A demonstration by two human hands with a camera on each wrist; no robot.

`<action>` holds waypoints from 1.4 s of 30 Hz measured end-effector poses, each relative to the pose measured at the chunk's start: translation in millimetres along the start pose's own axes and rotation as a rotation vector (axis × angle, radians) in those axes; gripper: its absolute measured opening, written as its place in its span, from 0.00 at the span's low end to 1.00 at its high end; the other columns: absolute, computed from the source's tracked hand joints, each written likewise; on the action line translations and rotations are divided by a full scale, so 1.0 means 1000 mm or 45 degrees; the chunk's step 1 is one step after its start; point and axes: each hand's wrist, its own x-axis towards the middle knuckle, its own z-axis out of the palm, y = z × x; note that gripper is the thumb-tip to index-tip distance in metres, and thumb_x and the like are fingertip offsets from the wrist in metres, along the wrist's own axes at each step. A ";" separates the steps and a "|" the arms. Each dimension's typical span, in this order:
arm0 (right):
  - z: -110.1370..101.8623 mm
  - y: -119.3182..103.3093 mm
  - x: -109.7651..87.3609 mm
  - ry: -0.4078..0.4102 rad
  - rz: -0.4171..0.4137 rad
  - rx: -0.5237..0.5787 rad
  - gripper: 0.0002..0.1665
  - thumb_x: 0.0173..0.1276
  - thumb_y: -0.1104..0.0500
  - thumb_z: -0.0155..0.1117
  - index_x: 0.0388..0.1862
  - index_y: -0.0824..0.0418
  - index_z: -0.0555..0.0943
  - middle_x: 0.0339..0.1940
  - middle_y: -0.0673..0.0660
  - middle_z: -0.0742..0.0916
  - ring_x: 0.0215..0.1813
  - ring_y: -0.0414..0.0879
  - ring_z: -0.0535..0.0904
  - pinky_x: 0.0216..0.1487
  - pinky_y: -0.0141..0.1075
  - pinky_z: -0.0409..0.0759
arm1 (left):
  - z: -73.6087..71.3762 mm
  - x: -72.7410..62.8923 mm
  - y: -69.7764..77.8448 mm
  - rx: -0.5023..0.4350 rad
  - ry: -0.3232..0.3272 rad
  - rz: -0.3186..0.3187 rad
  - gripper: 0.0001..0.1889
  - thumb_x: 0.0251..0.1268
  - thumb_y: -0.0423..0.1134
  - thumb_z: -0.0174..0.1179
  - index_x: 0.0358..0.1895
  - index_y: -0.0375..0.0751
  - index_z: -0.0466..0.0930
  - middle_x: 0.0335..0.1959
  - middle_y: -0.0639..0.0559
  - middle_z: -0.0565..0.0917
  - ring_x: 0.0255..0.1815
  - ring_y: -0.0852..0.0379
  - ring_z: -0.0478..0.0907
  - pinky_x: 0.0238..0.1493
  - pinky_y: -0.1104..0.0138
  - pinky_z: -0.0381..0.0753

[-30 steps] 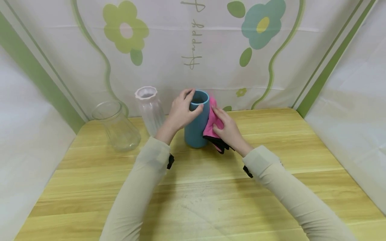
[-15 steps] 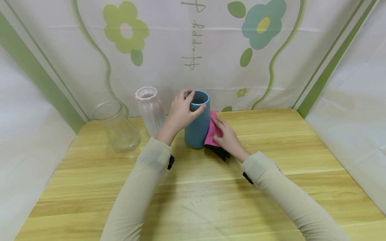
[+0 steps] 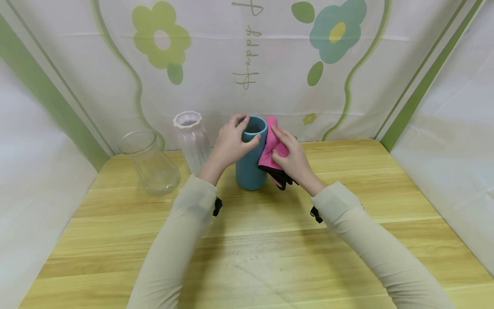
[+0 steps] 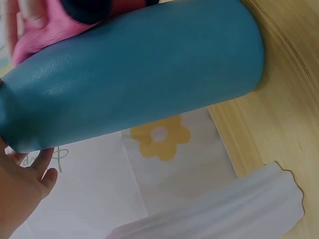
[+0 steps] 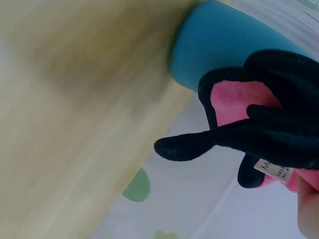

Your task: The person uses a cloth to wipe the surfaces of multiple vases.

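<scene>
Vase [image 3: 250,167], blue and cylindrical, stands on the wooden table [image 3: 251,257] as we grip its top with our left hand [image 3: 234,140] and hold a pink cloth [image 3: 269,151] against it with our right hand [image 3: 293,161].

Vase [image 3: 251,167]: blue, plain, cylindrical, open-topped, standing upright. Cloth [image 3: 271,148]: pink, black-edged, white-labelled, bunched in folds, against the vase's right side in head view, edging drooping beside its lower half.
</scene>
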 end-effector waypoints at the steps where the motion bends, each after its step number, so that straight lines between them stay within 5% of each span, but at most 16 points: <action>1: -0.001 -0.002 0.002 -0.001 0.002 0.023 0.37 0.61 0.69 0.58 0.71 0.59 0.66 0.70 0.65 0.71 0.70 0.59 0.67 0.65 0.52 0.72 | 0.000 0.000 0.000 -0.004 -0.004 0.003 0.37 0.65 0.55 0.51 0.73 0.41 0.58 0.73 0.44 0.60 0.70 0.40 0.63 0.71 0.49 0.61; 12: 0.006 0.007 -0.006 -0.053 0.050 -0.029 0.36 0.63 0.69 0.59 0.72 0.59 0.65 0.71 0.64 0.71 0.69 0.59 0.68 0.62 0.50 0.75 | 0.001 0.001 -0.004 -0.049 -0.026 0.013 0.37 0.66 0.55 0.50 0.74 0.41 0.55 0.75 0.45 0.57 0.72 0.41 0.60 0.72 0.48 0.60; 27: 0.024 0.039 -0.038 -0.293 0.255 -0.152 0.38 0.63 0.67 0.58 0.73 0.57 0.63 0.73 0.64 0.67 0.73 0.62 0.63 0.71 0.54 0.64 | 0.004 0.000 -0.002 -0.050 -0.030 -0.028 0.40 0.67 0.61 0.50 0.76 0.43 0.52 0.77 0.44 0.51 0.74 0.40 0.55 0.72 0.46 0.58; 42: 0.007 0.011 -0.009 -0.118 0.136 -0.025 0.37 0.62 0.68 0.58 0.72 0.60 0.65 0.72 0.63 0.69 0.70 0.58 0.67 0.65 0.50 0.72 | 0.000 0.001 -0.001 -0.060 -0.005 -0.027 0.38 0.66 0.57 0.51 0.74 0.40 0.56 0.74 0.44 0.58 0.71 0.39 0.61 0.69 0.48 0.64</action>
